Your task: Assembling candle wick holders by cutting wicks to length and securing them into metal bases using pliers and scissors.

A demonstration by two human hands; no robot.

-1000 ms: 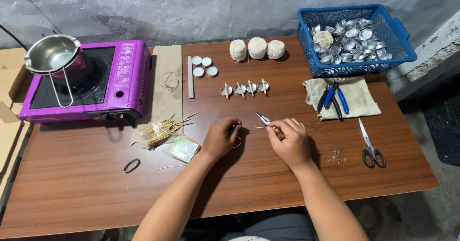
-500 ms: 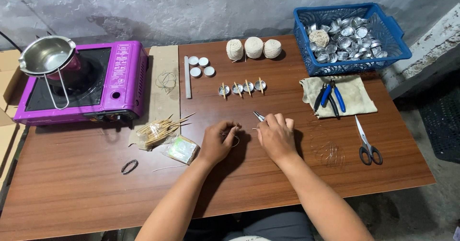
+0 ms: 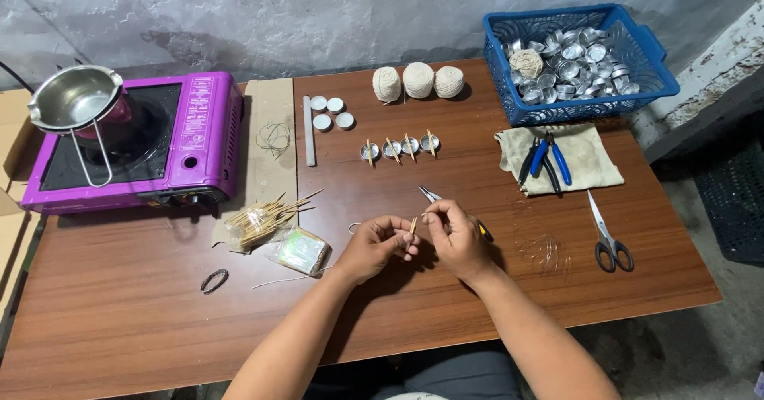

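Near the middle of the brown table (image 3: 159,320), working a short wooden stick (image 3: 412,226) between both hands, with four small metal cups (image 3: 399,147) already lying in a row beyond, each with a stick across its top — looking like finished pieces. Judging by the blue basket (image 3: 509,101) heaped with empty metal cups at the far right corner, leaving far more undone than done. Lying untouched to the left: a bundle of wooden sticks (image 3: 259,221), a clear packet (image 3: 298,250) and a dark ring (image 3: 214,280).

Left hand (image 3: 372,245) curling nearly closed, fingertips pinching the lower part of the stick. Right hand (image 3: 458,237) likewise bunched, thumb and forefinger pinching something tiny beside the stick's top; too small to tell whether wick or thread. Both hands hovering just above the tabletop, almost touching each other, with pliers (image 3: 434,197) lying just behind the right hand.

Sitting farther off: three balls of pale string (image 3: 418,80), four white discs (image 3: 330,112), blue-handled pliers (image 3: 549,161) on a cloth, scissors (image 3: 609,237), and a purple stove (image 3: 191,141) carrying a steel pot (image 3: 73,97)
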